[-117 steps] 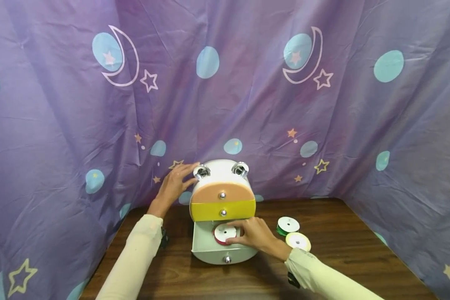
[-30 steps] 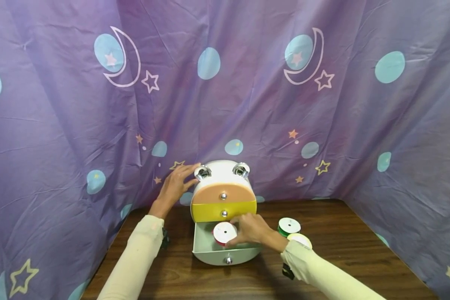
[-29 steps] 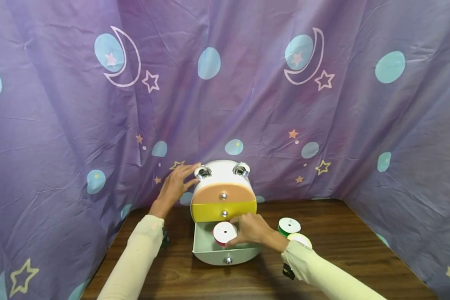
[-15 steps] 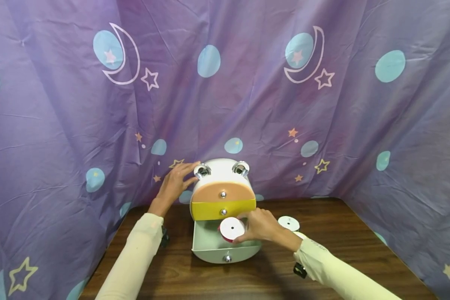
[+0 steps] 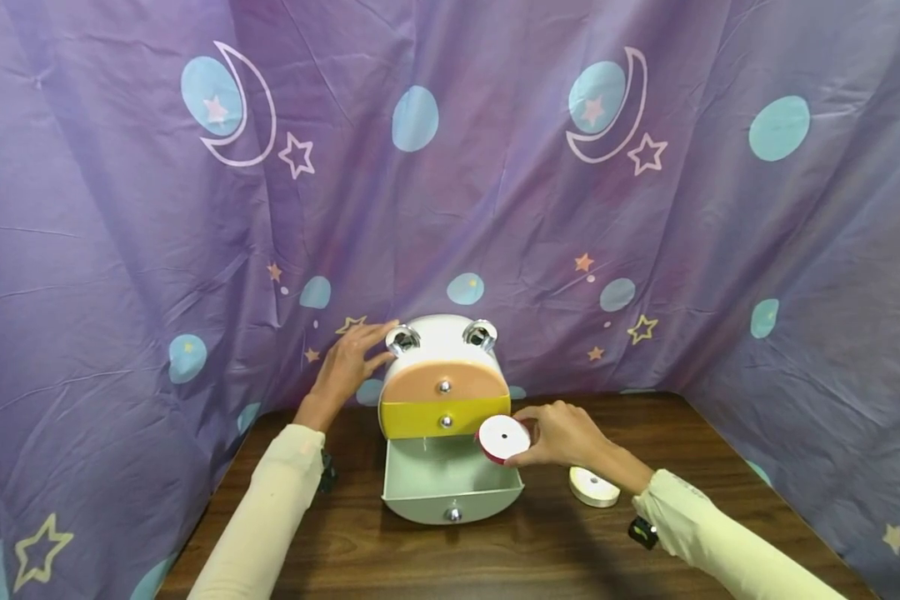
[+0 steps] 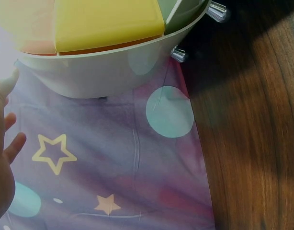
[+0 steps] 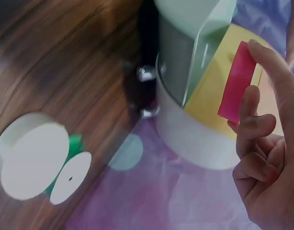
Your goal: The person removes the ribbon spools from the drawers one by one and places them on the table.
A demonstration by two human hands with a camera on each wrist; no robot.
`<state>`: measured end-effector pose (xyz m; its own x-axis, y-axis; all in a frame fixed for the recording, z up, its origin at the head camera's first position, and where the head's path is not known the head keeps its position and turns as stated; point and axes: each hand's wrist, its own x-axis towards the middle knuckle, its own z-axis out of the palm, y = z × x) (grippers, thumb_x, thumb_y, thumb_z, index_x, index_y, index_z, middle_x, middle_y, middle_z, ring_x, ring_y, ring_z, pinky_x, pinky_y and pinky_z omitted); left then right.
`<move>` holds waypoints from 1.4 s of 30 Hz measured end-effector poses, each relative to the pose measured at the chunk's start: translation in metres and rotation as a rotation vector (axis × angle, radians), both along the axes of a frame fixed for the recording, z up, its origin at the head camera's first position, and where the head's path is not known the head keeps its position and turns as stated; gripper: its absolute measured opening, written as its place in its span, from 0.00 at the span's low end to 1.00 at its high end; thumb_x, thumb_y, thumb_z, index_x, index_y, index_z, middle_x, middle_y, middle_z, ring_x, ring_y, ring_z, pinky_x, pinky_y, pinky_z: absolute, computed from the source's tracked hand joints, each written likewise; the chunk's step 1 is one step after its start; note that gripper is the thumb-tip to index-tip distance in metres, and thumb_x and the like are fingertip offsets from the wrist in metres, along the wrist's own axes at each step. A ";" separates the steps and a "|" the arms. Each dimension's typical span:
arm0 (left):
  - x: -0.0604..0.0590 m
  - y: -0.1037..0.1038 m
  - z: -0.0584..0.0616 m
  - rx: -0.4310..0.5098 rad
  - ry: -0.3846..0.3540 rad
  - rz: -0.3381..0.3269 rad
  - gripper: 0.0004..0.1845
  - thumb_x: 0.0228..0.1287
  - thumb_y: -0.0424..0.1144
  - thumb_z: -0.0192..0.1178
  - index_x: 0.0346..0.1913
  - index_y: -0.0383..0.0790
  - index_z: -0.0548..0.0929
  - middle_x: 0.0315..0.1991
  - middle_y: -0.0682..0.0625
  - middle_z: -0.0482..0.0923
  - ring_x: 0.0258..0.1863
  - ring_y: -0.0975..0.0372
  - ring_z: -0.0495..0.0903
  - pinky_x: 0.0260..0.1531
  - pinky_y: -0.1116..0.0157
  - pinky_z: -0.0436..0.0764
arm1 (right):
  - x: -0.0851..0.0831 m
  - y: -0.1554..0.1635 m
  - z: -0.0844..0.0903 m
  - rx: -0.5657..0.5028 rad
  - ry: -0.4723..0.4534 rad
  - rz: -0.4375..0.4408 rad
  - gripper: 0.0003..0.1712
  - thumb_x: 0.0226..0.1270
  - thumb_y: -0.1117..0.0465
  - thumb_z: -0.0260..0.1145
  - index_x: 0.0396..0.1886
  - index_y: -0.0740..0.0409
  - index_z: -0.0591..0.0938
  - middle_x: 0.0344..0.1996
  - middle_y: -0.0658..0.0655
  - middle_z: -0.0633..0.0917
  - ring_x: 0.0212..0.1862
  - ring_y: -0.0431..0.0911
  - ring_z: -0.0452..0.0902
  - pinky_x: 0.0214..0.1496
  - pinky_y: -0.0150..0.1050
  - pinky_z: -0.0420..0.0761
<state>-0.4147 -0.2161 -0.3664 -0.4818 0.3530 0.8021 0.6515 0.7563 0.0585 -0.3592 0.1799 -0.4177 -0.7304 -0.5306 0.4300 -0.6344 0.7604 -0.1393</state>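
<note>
My right hand [image 5: 566, 435] pinches a spool of red ribbon [image 5: 504, 439] by its rim, thumb below and fingers above. The spool is raised beside the right edge of the pulled-out pale green drawer [image 5: 450, 467]. In the right wrist view its red ribbon edge [image 7: 238, 84] shows between thumb and fingers. That drawer is the lowest of a small frog-shaped cabinet [image 5: 444, 337], with orange and yellow drawers closed above it. My left hand [image 5: 345, 362] touches the cabinet's upper left side with extended fingers; its contact is cut off in the left wrist view.
On the wooden table [image 5: 345, 550], right of the cabinet, lies a cream ribbon spool [image 5: 594, 487]. A green ribbon spool [image 7: 73, 175] lies against it, hidden behind the right hand in the head view. A purple patterned cloth [image 5: 495, 208] hangs around the back and sides.
My right hand has lifted the red ribbon spool from inside the green drawer and moved it right, past the drawer's edge. The left hand stays at the cabinet.
</note>
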 end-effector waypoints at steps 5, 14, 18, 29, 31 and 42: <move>0.001 -0.002 0.001 0.001 0.001 -0.001 0.34 0.57 0.37 0.78 0.68 0.44 0.81 0.58 0.41 0.85 0.64 0.38 0.78 0.67 0.44 0.76 | -0.009 0.024 0.000 -0.019 -0.024 -0.058 0.43 0.33 0.26 0.83 0.48 0.45 0.91 0.19 0.36 0.79 0.22 0.34 0.71 0.22 0.36 0.76; 0.002 0.000 0.002 0.003 -0.017 0.007 0.34 0.57 0.36 0.78 0.69 0.45 0.81 0.59 0.41 0.85 0.64 0.38 0.78 0.67 0.44 0.76 | -0.030 0.080 -0.014 -0.029 -0.075 -0.205 0.47 0.34 0.23 0.81 0.49 0.51 0.91 0.18 0.40 0.80 0.22 0.39 0.72 0.21 0.42 0.78; 0.003 0.000 0.002 0.001 -0.003 0.007 0.34 0.57 0.36 0.78 0.69 0.44 0.81 0.58 0.42 0.85 0.64 0.38 0.78 0.66 0.44 0.77 | -0.039 0.108 -0.024 -0.037 -0.115 -0.298 0.52 0.32 0.20 0.79 0.51 0.53 0.90 0.21 0.47 0.84 0.26 0.46 0.81 0.24 0.48 0.81; 0.004 0.001 0.003 0.003 -0.015 0.006 0.34 0.58 0.36 0.77 0.69 0.45 0.81 0.59 0.43 0.85 0.63 0.40 0.79 0.65 0.45 0.79 | -0.043 0.174 -0.063 -0.036 -0.208 -0.405 0.54 0.36 0.25 0.82 0.52 0.64 0.88 0.43 0.70 0.89 0.39 0.67 0.86 0.29 0.60 0.83; 0.004 0.001 0.003 0.003 -0.015 0.004 0.33 0.59 0.37 0.77 0.69 0.45 0.81 0.59 0.43 0.85 0.63 0.40 0.79 0.64 0.45 0.79 | -0.043 0.180 -0.069 -0.031 -0.221 -0.417 0.54 0.36 0.25 0.81 0.52 0.64 0.88 0.44 0.70 0.89 0.40 0.67 0.86 0.30 0.60 0.83; 0.004 0.001 0.002 -0.003 -0.034 0.016 0.34 0.60 0.39 0.77 0.70 0.46 0.80 0.59 0.43 0.84 0.63 0.41 0.79 0.65 0.46 0.79 | -0.043 0.186 -0.087 -0.016 -0.273 -0.442 0.54 0.33 0.22 0.80 0.51 0.59 0.89 0.43 0.71 0.88 0.38 0.66 0.85 0.28 0.57 0.82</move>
